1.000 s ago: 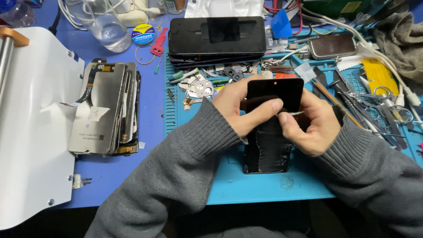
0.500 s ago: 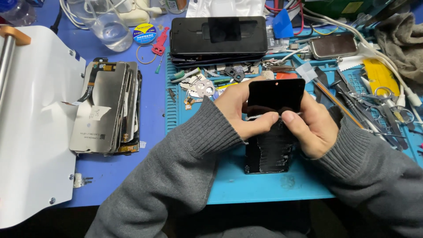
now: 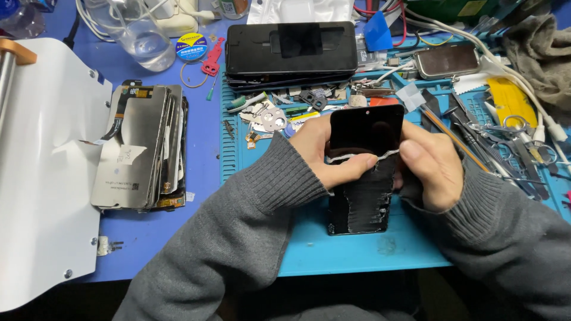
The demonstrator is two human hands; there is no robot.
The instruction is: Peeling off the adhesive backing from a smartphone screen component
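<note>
A black phone screen panel [image 3: 366, 128] stands on a blue work mat [image 3: 357, 249], gripped from both sides. My left hand [image 3: 333, 156] holds its left edge, thumb laid across the front. My right hand [image 3: 431, 163] holds the right edge. The lower half of the panel [image 3: 363, 205] is rough and streaked with whitish residue, while the upper half is smooth and glossy. A ragged pale line runs across the panel at thumb height.
A stack of silver-backed screen panels [image 3: 143, 154] lies left on the blue table. Another stack of black phones [image 3: 291, 50] sits at the back. Small parts, tweezers [image 3: 499, 148], a yellow cloth [image 3: 511, 101], cables and a glass [image 3: 143, 35] crowd the back and right. A white sheet [image 3: 41, 178] covers the left.
My left thumb has slid rightward across the panel front, and the ragged pale line now shows across its width. The panel and both hands stay at about the same spot.
</note>
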